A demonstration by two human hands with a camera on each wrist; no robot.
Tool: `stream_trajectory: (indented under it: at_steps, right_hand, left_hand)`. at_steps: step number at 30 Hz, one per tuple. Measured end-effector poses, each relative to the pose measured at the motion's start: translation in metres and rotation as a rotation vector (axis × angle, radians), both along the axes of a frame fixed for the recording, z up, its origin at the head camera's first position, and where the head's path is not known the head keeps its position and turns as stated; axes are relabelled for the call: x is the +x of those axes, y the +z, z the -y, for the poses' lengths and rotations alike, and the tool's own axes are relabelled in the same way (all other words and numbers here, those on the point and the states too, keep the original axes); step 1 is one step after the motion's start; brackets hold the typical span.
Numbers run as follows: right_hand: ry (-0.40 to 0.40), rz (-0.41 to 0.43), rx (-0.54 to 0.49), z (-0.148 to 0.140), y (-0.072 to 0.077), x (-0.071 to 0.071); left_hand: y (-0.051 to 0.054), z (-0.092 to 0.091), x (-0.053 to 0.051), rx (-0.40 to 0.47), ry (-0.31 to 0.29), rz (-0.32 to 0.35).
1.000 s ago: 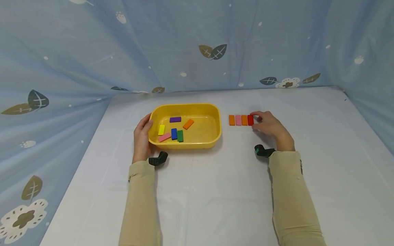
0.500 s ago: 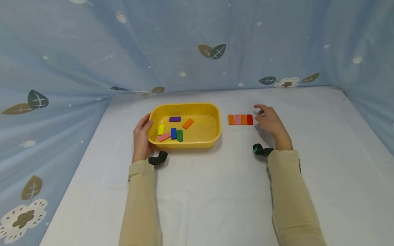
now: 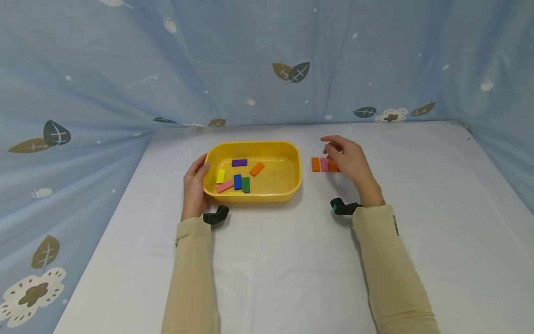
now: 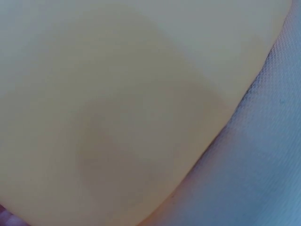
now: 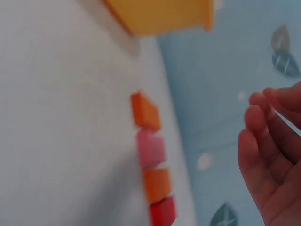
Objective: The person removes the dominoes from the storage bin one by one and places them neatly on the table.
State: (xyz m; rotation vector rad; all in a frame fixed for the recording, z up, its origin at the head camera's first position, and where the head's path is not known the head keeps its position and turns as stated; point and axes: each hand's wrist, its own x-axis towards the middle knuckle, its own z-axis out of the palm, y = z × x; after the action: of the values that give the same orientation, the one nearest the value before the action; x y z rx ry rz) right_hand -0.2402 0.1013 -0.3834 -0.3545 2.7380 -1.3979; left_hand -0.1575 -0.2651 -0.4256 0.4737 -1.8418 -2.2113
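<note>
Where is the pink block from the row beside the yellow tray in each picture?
Head: pink block, right of the yellow tray, second from the left in its row.
Left wrist: not in it.
Right wrist: pink block, just below centre, second from the top.
Landmark shared by head and right wrist: the yellow tray, at the top edge in the latter.

Glossy plastic tray, smooth blocks, cloth all round you.
The tray looks like moulded plastic, with a soft shine on its floor and rim. The blocks are smooth and nearer matt; you cannot tell painted wood from plastic here. Your surface looks covered in matt, faintly creased cloth. The backdrop is printed fabric, matt and softly rippled. Your sleeves are matt, wrinkled cloth, and your wrist cameras look like hard plastic.
</note>
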Motion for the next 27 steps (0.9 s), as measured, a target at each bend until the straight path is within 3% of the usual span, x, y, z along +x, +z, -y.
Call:
stream_trajectory:
  at_steps: [5,11,20,24,27]
  right_hand:
    - [0.125,-0.06,0.039,0.026,0.013,0.012]
    - [0.29,-0.168,0.096,0.062,0.016,0.025]
    - [0.473,-0.093,0.262,0.099,0.011,0.045]
    - [0.545,-0.021,0.315,0.114,0.013,0.058]
    - [0.582,0.007,0.417,0.125,0.013,0.068]
  left_hand:
    - [0.001,-0.001,0.002,0.011,0.001,0.005]
    - [0.002,-0.002,0.003,0.019,-0.002,0.006]
    - [0.002,-0.001,0.002,-0.023,0.004,0.004]
    - [0.002,-0.002,0.002,-0.02,0.004,-0.002]
    - [0.001,-0.003,0.002,-0.015,-0.001,-0.001]
